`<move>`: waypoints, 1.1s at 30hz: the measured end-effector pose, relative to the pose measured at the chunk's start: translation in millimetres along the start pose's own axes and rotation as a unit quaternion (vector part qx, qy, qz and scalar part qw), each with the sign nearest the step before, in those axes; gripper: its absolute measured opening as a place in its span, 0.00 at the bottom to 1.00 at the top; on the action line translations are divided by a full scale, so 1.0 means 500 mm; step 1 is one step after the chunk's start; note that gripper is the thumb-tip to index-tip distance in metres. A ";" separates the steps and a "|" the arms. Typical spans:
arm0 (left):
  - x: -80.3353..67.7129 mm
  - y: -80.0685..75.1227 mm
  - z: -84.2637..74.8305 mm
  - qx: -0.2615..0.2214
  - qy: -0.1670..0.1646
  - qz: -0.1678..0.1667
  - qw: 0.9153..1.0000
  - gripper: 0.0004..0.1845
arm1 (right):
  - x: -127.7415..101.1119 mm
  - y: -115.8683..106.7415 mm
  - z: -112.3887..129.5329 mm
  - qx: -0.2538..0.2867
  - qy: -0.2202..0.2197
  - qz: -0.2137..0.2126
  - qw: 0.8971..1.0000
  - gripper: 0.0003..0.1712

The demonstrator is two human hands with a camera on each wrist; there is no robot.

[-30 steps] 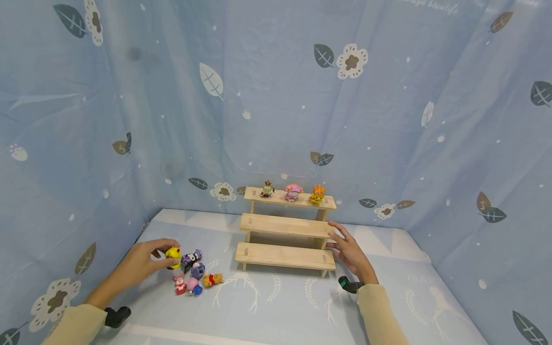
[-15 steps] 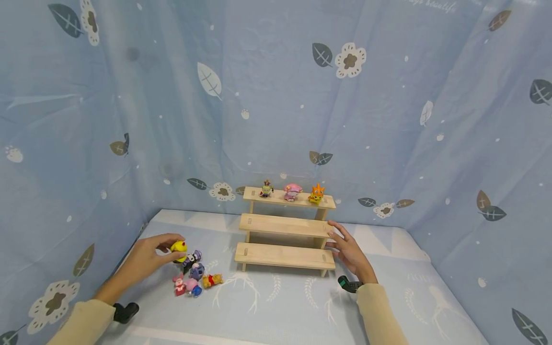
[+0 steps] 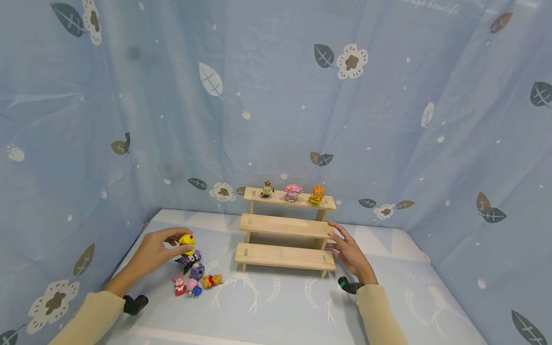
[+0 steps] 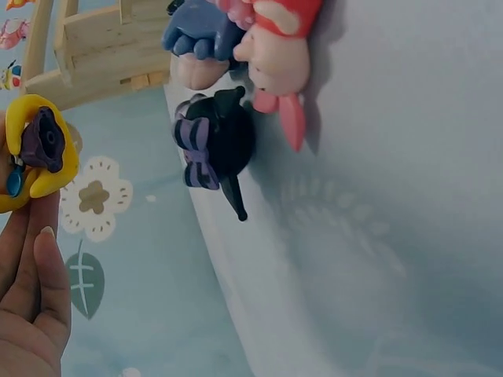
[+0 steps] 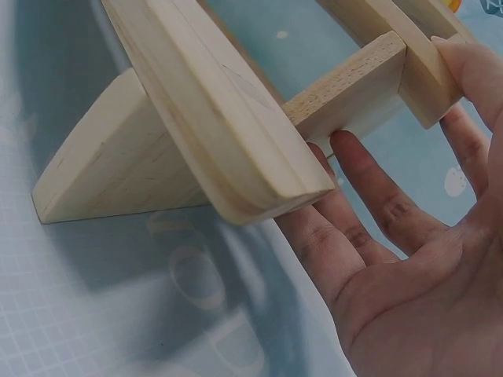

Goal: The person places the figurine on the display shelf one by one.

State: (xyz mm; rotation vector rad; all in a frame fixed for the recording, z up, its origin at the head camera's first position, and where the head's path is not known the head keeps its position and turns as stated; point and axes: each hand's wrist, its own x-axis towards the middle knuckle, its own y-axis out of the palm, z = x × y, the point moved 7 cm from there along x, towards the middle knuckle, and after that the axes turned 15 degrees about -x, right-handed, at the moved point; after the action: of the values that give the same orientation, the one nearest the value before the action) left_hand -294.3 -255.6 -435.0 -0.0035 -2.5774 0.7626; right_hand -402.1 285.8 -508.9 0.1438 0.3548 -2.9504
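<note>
My left hand [image 3: 160, 249] pinches a small yellow figure [image 3: 187, 240] and holds it just above a pile of several small toy figures [image 3: 195, 278] on the blue mat. In the left wrist view the yellow figure [image 4: 35, 153] sits at my fingertips, with a black and purple figure [image 4: 216, 145] and a pink one [image 4: 277, 55] lying beyond. My right hand [image 3: 350, 251] rests flat with straight fingers [image 5: 377, 196] against the right end of a three-step wooden shelf [image 3: 285, 229]. Three figures [image 3: 293, 191] stand on its top step.
Blue leaf-print cloth walls [image 3: 276, 96] close in the mat [image 3: 276, 297] at the back and both sides. The lower two steps of the shelf are bare. Black wrist camera mounts show near both sleeves.
My left hand has lifted the yellow figure up and to the right, away from the pile. The right hand has stayed against the shelf.
</note>
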 end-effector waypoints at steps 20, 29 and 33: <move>0.035 0.034 -0.009 -0.023 0.007 -0.011 1.000 0.23 | -0.002 -0.001 0.004 -0.022 -0.017 0.004 1.000 0.35; 0.049 0.045 -0.024 -0.028 0.028 -0.017 0.999 0.22 | -0.001 0.000 0.002 -0.024 -0.005 0.003 1.000 0.35; 0.054 0.053 -0.025 -0.033 0.016 -0.007 0.999 0.22 | -0.001 0.003 0.005 -0.021 -0.007 0.008 1.000 0.35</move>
State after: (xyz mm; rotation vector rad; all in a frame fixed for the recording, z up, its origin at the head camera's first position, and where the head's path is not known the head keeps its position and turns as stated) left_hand -316.6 -223.0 -428.0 -0.0183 -2.5686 0.6659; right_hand -401.5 283.8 -506.8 0.1188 0.4126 -2.9241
